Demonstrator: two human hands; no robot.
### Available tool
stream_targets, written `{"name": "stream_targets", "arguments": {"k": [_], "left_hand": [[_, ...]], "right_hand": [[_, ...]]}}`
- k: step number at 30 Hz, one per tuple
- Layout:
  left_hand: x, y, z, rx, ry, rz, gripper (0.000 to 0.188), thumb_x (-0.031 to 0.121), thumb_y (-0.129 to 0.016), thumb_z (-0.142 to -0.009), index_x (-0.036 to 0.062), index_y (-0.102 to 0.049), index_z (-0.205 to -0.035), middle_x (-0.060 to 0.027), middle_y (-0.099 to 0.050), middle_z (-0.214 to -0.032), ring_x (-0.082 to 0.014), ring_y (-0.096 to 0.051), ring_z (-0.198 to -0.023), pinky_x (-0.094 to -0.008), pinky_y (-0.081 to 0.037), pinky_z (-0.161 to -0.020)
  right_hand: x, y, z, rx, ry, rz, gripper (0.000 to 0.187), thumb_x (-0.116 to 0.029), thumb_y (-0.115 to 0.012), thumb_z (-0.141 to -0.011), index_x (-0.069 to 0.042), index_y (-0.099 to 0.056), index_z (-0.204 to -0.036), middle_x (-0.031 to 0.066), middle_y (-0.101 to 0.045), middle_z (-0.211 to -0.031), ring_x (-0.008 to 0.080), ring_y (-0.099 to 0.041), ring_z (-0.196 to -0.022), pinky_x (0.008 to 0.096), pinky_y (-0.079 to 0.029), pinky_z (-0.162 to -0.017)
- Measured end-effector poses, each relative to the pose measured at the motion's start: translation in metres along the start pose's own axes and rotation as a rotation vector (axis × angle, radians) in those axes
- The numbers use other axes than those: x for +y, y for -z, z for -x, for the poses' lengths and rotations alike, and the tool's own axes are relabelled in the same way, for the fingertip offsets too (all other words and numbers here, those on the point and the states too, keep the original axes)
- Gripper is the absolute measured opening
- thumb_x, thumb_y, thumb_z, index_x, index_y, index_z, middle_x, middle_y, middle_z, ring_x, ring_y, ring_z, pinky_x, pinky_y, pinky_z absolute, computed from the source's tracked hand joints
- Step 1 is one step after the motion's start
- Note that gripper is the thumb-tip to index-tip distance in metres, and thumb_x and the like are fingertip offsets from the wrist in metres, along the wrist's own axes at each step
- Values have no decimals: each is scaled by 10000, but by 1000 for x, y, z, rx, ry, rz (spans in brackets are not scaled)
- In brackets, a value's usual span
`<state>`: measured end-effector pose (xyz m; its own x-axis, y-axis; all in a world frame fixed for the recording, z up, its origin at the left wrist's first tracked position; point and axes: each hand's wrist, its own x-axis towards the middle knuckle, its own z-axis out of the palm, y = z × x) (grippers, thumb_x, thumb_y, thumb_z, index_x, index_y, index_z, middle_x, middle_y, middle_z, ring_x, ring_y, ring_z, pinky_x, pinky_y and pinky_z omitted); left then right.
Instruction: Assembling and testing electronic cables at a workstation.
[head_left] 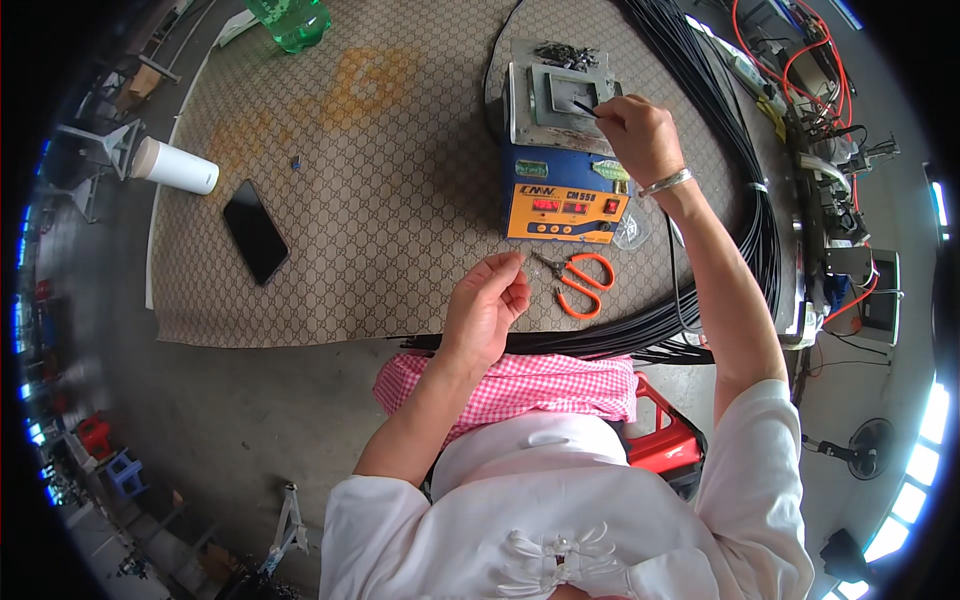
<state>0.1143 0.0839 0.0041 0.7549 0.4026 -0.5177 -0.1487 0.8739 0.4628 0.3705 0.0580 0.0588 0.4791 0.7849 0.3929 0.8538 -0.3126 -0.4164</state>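
Observation:
My right hand [640,135] pinches a thin black piece [584,107], perhaps a cable end, with its tip over the square metal basin [562,92] of a solder pot. The solder pot [520,190] has a blue body and an orange front panel with lit red displays. Dark scraps [566,56] lie on its back ledge. In front of the pot, at the table's near edge, my left hand [487,305] is closed with thumb and fingers together; whether it holds anything is hidden. Just right of it are orange-handled scissors [583,284].
A large bundle of black cable [757,230] curves along the table's right and near edges. On the left are a black phone [256,232] and a white cup [176,166] lying on its side; a green bottle [292,22] is at the back. A small clear dish [630,232] sits beside the pot.

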Motion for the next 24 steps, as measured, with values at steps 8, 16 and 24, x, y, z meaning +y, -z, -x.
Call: {"name": "stream_targets", "arguments": {"k": [8, 16, 24], "left_hand": [[0, -4, 3, -21, -16, -22, 122, 123, -540, -846, 50, -562, -941, -5, -556, -745, -80, -524, -666, -216, -435, -619], [9, -34, 9, -116, -112, -110, 170, 128, -551, -842, 37, -565, -985, 1, -559, -773, -71, -510, -680, -200, -424, -640], [10, -64, 18, -194, -202, -137, 228, 131, -557, -846, 32, -559, -1052, 2, -555, -824, -64, -503, -720, -186, -417, -672]], "right_hand": [[-15, 21, 11, -79, -247, -373, 142, -70, -615, -730, -11, -641, -857, 79, -617, -683, 147, -570, -549, 243, -450, -513], [-35, 42, 57, -163, -543, -1276, 135, 7, -618, -763, 29, -608, -896, 48, -595, -707, 70, -502, -518, 174, -389, -446], [-51, 51, 97, -176, -520, -1502, 137, 25, -631, -744, -4, -600, -874, 47, -600, -749, 91, -538, -582, 188, -440, -511]]}}
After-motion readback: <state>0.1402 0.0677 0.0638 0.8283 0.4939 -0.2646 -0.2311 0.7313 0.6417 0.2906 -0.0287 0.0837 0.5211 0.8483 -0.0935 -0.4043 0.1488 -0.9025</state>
